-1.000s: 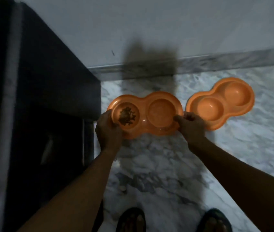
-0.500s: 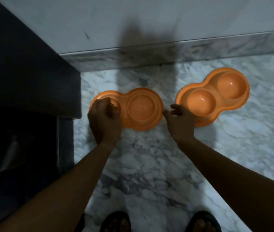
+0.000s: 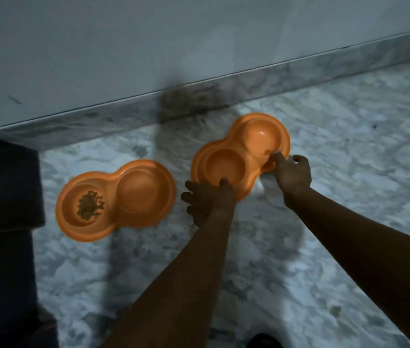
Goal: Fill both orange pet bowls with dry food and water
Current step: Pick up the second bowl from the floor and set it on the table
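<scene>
Two orange double pet bowls lie on the marble floor. The left bowl (image 3: 146,212) rests flat with brown dry food (image 3: 89,204) in its left cup; its right cup looks clear, and I cannot tell if it holds water. The right bowl (image 3: 256,162) has two cups with no food in them and sits tilted. My left hand (image 3: 206,197) grips its near rim, thumb over the edge. My right hand (image 3: 291,172) pinches its right edge.
A grey wall with a marble skirting (image 3: 224,96) runs close behind the bowls. A dark cabinet (image 3: 3,197) stands at the left edge. One sandalled foot (image 3: 264,341) shows at the bottom. Open marble floor (image 3: 362,172) stretches to the right.
Both hands let go of the left bowl, which now lies on the floor, and moved right onto the second bowl. The view shifted right too.
</scene>
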The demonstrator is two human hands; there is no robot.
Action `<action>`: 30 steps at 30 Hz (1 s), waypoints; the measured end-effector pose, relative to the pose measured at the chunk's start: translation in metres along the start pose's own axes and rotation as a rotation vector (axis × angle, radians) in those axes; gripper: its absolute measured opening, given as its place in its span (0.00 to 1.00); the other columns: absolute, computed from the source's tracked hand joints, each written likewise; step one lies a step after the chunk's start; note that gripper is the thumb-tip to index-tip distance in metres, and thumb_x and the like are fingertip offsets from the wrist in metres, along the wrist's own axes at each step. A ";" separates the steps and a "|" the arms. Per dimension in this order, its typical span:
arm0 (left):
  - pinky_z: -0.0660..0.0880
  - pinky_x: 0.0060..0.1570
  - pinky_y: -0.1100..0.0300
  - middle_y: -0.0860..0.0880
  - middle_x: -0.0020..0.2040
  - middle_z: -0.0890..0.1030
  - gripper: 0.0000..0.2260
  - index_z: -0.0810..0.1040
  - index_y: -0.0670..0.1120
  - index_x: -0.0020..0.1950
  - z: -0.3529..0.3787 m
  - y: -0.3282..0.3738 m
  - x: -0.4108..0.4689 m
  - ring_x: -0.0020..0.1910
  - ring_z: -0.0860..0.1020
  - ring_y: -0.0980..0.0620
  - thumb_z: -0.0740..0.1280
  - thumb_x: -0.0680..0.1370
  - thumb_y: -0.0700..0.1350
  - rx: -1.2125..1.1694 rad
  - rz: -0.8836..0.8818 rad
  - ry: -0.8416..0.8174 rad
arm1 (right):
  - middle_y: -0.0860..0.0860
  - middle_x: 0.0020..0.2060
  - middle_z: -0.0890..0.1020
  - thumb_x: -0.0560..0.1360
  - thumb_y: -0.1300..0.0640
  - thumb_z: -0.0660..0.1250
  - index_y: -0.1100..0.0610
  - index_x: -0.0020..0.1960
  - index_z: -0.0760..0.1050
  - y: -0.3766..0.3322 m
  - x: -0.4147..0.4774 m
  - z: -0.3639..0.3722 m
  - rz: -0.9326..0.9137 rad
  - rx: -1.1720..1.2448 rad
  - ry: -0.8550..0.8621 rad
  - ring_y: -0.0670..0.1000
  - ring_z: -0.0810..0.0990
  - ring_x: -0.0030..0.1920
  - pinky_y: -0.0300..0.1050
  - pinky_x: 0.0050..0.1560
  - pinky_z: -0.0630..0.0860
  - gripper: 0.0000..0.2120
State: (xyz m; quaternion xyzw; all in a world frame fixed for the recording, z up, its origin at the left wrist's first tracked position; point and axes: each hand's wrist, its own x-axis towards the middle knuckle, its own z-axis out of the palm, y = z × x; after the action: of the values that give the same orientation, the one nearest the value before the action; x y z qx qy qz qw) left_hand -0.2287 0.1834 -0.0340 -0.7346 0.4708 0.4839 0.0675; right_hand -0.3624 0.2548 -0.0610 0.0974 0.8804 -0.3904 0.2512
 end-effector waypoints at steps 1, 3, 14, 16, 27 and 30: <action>0.70 0.60 0.43 0.41 0.75 0.58 0.38 0.50 0.47 0.79 0.006 0.001 0.002 0.68 0.68 0.35 0.67 0.75 0.53 -0.025 -0.002 0.010 | 0.59 0.68 0.77 0.76 0.37 0.69 0.59 0.73 0.69 0.000 0.005 0.000 -0.002 -0.001 -0.021 0.60 0.77 0.67 0.51 0.64 0.74 0.35; 0.72 0.60 0.44 0.41 0.74 0.58 0.37 0.50 0.48 0.79 0.010 0.001 0.006 0.66 0.70 0.34 0.67 0.74 0.45 -0.082 0.012 0.021 | 0.58 0.56 0.83 0.75 0.38 0.70 0.59 0.61 0.76 0.000 0.012 0.003 -0.012 0.031 -0.064 0.58 0.84 0.53 0.49 0.52 0.78 0.26; 0.73 0.63 0.49 0.45 0.68 0.75 0.36 0.66 0.51 0.76 -0.080 -0.003 -0.059 0.65 0.74 0.40 0.67 0.67 0.44 -0.124 0.263 0.046 | 0.57 0.38 0.82 0.69 0.50 0.72 0.61 0.43 0.79 -0.009 -0.072 -0.068 0.255 0.208 -0.169 0.57 0.83 0.39 0.54 0.49 0.84 0.14; 0.74 0.62 0.51 0.45 0.65 0.78 0.34 0.68 0.52 0.75 -0.121 0.007 -0.089 0.64 0.75 0.41 0.67 0.67 0.43 -0.090 0.288 0.049 | 0.58 0.42 0.83 0.71 0.54 0.73 0.62 0.46 0.79 -0.029 -0.109 -0.100 0.261 0.246 -0.166 0.57 0.84 0.44 0.54 0.52 0.85 0.12; 0.81 0.36 0.55 0.50 0.41 0.84 0.18 0.82 0.51 0.50 -0.413 0.080 -0.374 0.42 0.82 0.46 0.66 0.61 0.44 -0.120 0.488 -0.063 | 0.56 0.50 0.85 0.73 0.57 0.75 0.57 0.59 0.82 -0.234 -0.425 -0.333 0.028 0.351 -0.232 0.57 0.86 0.52 0.48 0.45 0.82 0.15; 0.75 0.30 0.60 0.49 0.36 0.81 0.10 0.80 0.47 0.44 -0.487 0.083 -0.449 0.37 0.79 0.47 0.66 0.64 0.42 -0.156 0.605 -0.057 | 0.56 0.53 0.86 0.75 0.57 0.73 0.55 0.57 0.83 -0.278 -0.506 -0.380 -0.062 0.380 -0.261 0.56 0.85 0.54 0.49 0.48 0.83 0.11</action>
State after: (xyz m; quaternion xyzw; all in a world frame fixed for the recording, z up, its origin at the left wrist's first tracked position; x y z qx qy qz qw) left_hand -0.0160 0.1491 0.5983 -0.5503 0.6273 0.5371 -0.1230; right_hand -0.1715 0.3587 0.5950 0.0646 0.7537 -0.5661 0.3277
